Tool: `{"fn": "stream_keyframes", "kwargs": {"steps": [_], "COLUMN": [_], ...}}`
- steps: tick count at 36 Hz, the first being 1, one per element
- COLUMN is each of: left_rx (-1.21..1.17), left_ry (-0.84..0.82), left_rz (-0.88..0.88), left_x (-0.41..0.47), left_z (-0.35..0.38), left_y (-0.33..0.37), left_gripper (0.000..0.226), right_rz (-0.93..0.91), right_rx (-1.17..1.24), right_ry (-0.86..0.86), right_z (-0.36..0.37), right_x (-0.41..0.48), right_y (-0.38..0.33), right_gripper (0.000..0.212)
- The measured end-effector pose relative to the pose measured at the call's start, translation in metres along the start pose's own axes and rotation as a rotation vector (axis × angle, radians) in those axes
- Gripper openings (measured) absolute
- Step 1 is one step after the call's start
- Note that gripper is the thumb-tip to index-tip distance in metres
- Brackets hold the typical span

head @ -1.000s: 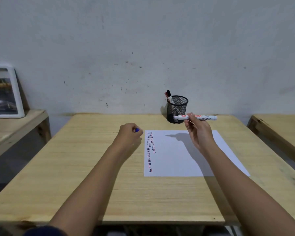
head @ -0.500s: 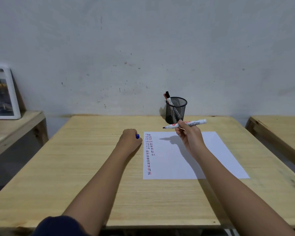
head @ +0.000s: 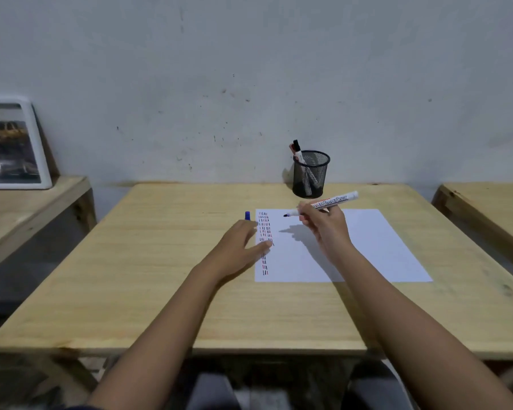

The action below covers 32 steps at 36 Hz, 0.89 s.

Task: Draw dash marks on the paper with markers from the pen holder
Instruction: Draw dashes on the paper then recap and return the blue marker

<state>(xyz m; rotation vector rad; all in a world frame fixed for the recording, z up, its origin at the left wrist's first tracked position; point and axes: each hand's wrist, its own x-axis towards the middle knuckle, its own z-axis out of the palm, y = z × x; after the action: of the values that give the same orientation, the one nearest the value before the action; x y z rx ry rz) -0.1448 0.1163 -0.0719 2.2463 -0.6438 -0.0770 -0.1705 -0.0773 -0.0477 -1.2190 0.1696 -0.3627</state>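
A small blue marker cap (head: 247,215) stands on the pale wooden desk (head: 160,261) just off the far left corner of the white paper sheet (head: 367,247). The left hand (head: 243,247), fingers spread, presses that light, slippery sheet's left edge. The right hand (head: 323,224) pinches the rigid white marker (head: 323,204) mid-barrel, a sensible hold. The black mesh pen holder (head: 311,173) sits at the far edge.

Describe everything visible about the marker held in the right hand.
The marker has a white barrel with orange and dark lettering along its side. It is uncapped, and its dark tip is bare. The right hand grips it near the tip end. It lies almost level, tip to the left and slightly lower, rear end raised to the right. The tip hangs above the upper part of the paper, right of the dash columns, not visibly touching the sheet.
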Motion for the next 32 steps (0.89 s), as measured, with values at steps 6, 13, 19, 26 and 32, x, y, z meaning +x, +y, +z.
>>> {"fn": "stream_keyframes", "kwargs": {"steps": [6,13,19,26,32], "left_rx": [0.118,0.377,0.394,0.370,0.367], "left_ry": [-0.170,-0.188,-0.179,-0.169,-0.174], "left_rz": [0.086,0.024,0.018,-0.002,-0.006], "left_x": [-0.020,-0.022,-0.021,-0.025,-0.027], "left_z": [0.001,0.010,0.011,0.009,0.007], "left_y": [0.002,-0.004,-0.007,-0.001,0.004], "left_gripper": [0.044,0.085,0.087,0.085,0.084], "right_rz": [-0.019,-0.045,-0.098,-0.117,-0.109], "right_rx": [-0.235,-0.311,-0.433,-0.447,-0.453], "right_ry": [0.040,0.063,-0.008,-0.043,-0.056], "right_z": [0.012,0.033,0.036,0.036,0.035], "right_x": [-0.022,-0.039,-0.037,-0.036,-0.036], "right_y": [0.018,0.023,0.027,0.028,0.028], "right_gripper": [0.024,0.013,0.013,0.014,0.015]}}
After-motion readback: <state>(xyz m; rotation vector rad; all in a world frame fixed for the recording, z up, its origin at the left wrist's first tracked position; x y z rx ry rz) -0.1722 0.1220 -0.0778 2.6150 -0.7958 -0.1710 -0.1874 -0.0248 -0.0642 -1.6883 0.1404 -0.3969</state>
